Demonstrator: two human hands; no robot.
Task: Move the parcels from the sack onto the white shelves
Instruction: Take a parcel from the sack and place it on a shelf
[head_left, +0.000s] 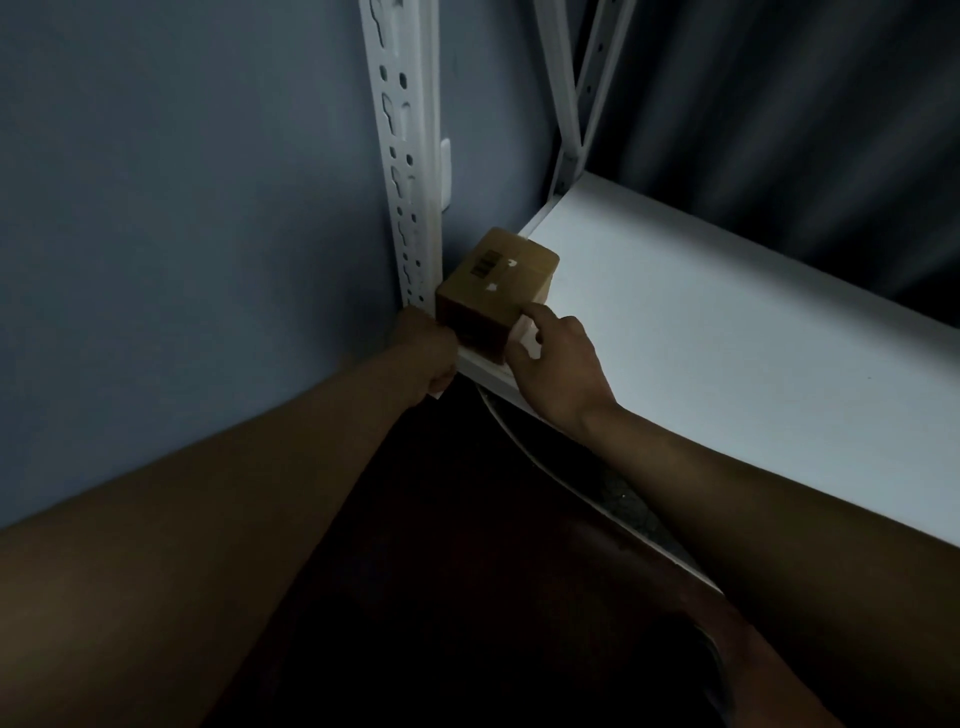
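A small brown cardboard parcel (496, 283) with a barcode label sits at the left front corner of the white shelf (701, 332), tight against the upright post. My right hand (553, 358) is at the parcel's right front corner, its index finger stretched out and touching the box. My left hand (428, 348) is at the parcel's left front side by the shelf edge, fingers curled; the post and box hide what they touch. The sack is out of view.
A perforated white upright post (405, 156) stands left of the parcel against a grey-blue wall. A second white post and brace (571, 104) rise at the shelf's back. Dark folds hang behind the shelf; below the shelf it is dark.
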